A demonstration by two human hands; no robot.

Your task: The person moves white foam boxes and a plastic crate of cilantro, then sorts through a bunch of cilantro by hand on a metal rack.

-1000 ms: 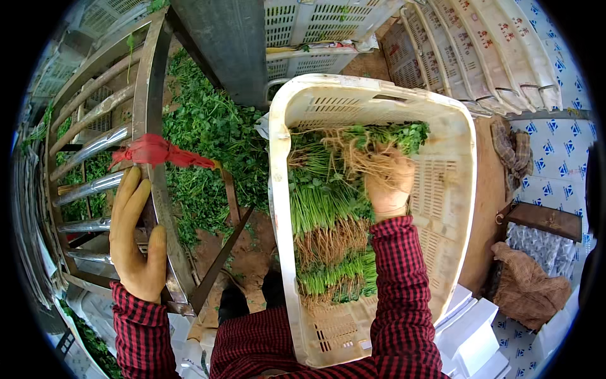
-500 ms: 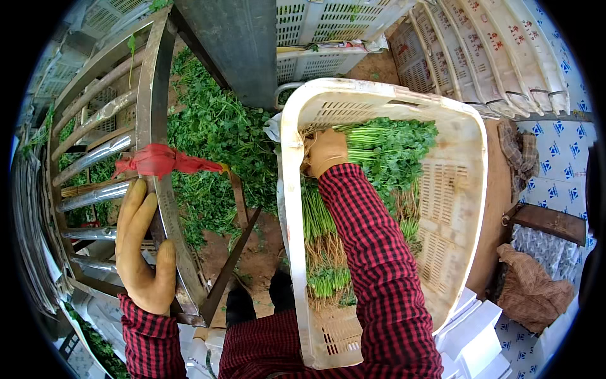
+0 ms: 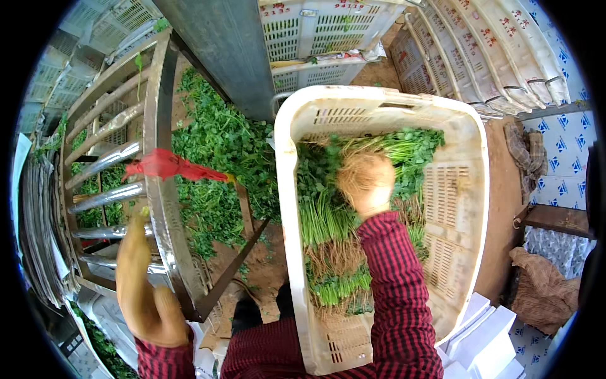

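My right hand (image 3: pixel 371 187), in a tan glove, is inside the white plastic crate (image 3: pixel 287 208) and closed on a bunch of rooted leafy greens that look like coriander; motion blurs it. Pale roots (image 3: pixel 363 169) bristle over the knuckles, and leaves (image 3: pixel 315 167) lie to their left. Beneath and around the hand, more bunches (image 3: pixel 328 218) lie in rows with stems, roots and leaves. My left hand (image 3: pixel 145 290), in a yellow-tan glove, is partly blurred. Its fingers stretch out and the thumb stands apart, holding nothing, above the near end of a metal rack with bars (image 3: pixel 161 126).
A red cloth (image 3: pixel 170 165) is tied round the rack's frame. Loose greens (image 3: pixel 221 145) heap on the floor between rack and crate. White crates (image 3: pixel 315 31) stand beyond, with a stack (image 3: pixel 473 50) at far right. A brown sack (image 3: pixel 543 287) lies right; white blocks (image 3: pixel 483 341) sit beside the crate.
My right hand has moved right and nearer from the crate's left wall, with roots now over the hand and leaves to the left. My left hand has drawn back from the rack's frame.
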